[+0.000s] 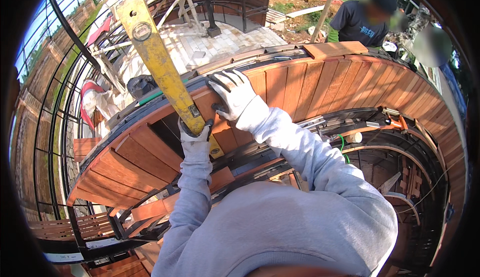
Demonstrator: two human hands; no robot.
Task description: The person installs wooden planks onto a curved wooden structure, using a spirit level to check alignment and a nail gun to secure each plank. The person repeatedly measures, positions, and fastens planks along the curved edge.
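Note:
A yellow spirit level (159,62) lies slanted across a curved band of reddish wooden slats (320,87), its top end beyond the band's far edge. My left hand (195,133), in a white glove with dark fingertips, is wrapped round the level's lower part, beside a dark gap (165,134) in the slats. Just right of the level my right hand (230,92), gloved alike, grips a wooden slat (210,102) at the top edge, fingers over the edge and thumb lower down. A loose board (335,50) lies on the band's top at right.
A co-worker (350,27) in a dark shirt is beyond the band at right. Black metal framing (60,12) rises at left. A white trestle (177,2) is on paving behind. Below right are curved rails (395,152), an orange tool (397,123) and a green cord (342,147).

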